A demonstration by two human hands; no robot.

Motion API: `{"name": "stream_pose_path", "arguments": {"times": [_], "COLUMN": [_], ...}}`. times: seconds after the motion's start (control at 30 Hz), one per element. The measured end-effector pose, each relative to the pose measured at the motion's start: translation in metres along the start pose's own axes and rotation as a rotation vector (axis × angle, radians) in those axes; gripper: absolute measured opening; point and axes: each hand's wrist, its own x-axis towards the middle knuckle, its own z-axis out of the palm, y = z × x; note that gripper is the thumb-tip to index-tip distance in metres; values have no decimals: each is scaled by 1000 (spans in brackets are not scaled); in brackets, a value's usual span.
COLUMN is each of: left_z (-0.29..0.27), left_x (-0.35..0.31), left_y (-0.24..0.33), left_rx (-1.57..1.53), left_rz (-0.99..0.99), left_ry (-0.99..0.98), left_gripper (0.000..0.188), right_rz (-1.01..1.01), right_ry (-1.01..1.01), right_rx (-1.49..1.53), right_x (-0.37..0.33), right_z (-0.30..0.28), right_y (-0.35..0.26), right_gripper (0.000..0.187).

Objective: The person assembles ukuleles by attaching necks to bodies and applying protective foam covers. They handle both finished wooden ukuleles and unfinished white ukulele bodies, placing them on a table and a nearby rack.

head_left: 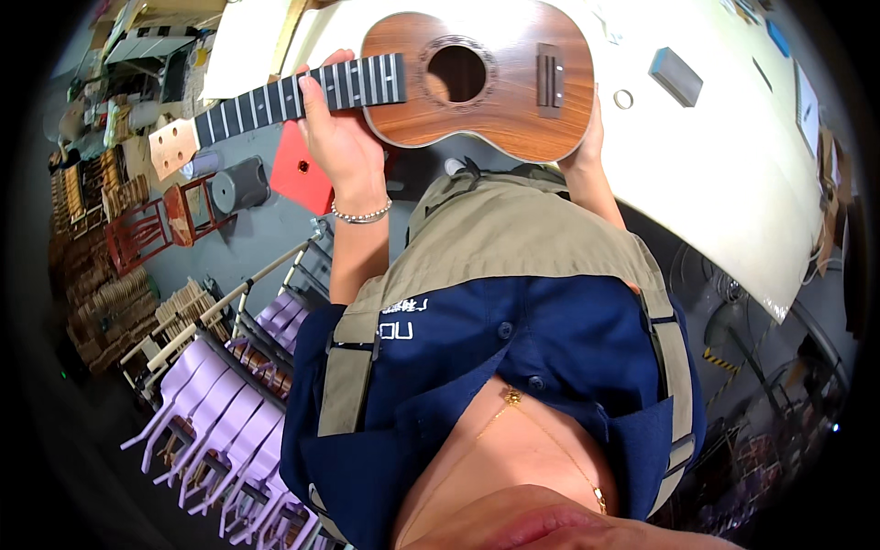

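Observation:
A brown wooden ukulele (518,73) without strings lies across my view, its face toward me, its body over the white table and its neck pointing left. My left hand (341,137) is wrapped round the dark fretted neck, thumb on the near side and fingertips showing beyond the far edge. The pale headstock (174,147) sticks out past it, with peg holes and no pegs. At the lower right of the body, my right hand (587,147) holds the rounded end; most of its fingers are hidden behind the ukulele.
On the white table (715,174) to the right lie a grey block (676,77) and a small ring (623,98), perhaps tape. Left of me are a red stool (301,170), a grey bin (240,185), and a rack of lilac instrument parts (206,394). Wooden parts are stacked farther left.

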Motion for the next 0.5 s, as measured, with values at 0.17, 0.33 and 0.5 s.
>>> {"name": "stream_pose_path", "arguments": {"times": [0.17, 0.33, 0.5], "left_z": [-17, -19, -17], "left_x": [6, 7, 9], "left_y": [-8, -5, -4], "left_rx": [-46, 25, 45], "left_rz": [-52, -91, -88], "left_ry": [26, 23, 94], "left_gripper": [26, 33, 34], "right_rz": [-1, 50, 83], "right_ry": [-15, -12, 12], "right_rx": [-63, -53, -67], "right_x": [-5, -10, -11], "right_z": [10, 18, 19], "right_y": [-4, -9, -14], "right_gripper": [47, 49, 49]}}
